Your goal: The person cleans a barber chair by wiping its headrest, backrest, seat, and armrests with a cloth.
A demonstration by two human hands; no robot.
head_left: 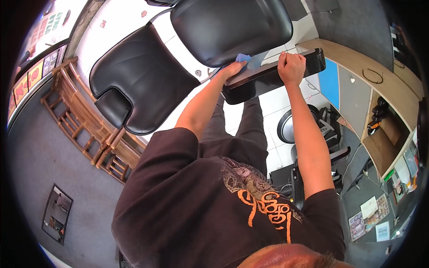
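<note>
My left hand (234,69) is closed on a small blue cloth (243,58), beside the near left end of a glossy black armrest (268,81). My right hand (292,69) is closed over the armrest's right part, fingers curled at its upper edge. Just beyond the armrest is the black padded seat (230,29) of a salon-type chair. To its left lies the black backrest (143,80), with a small headrest (114,107) at its end.
A bamboo bench (85,125) stands at the left by a grey wall. On the right are a wooden counter (357,62) with an open shelf and a round black-rimmed base (288,126) on the white tiled floor (272,107). Papers (369,207) hang at the lower right.
</note>
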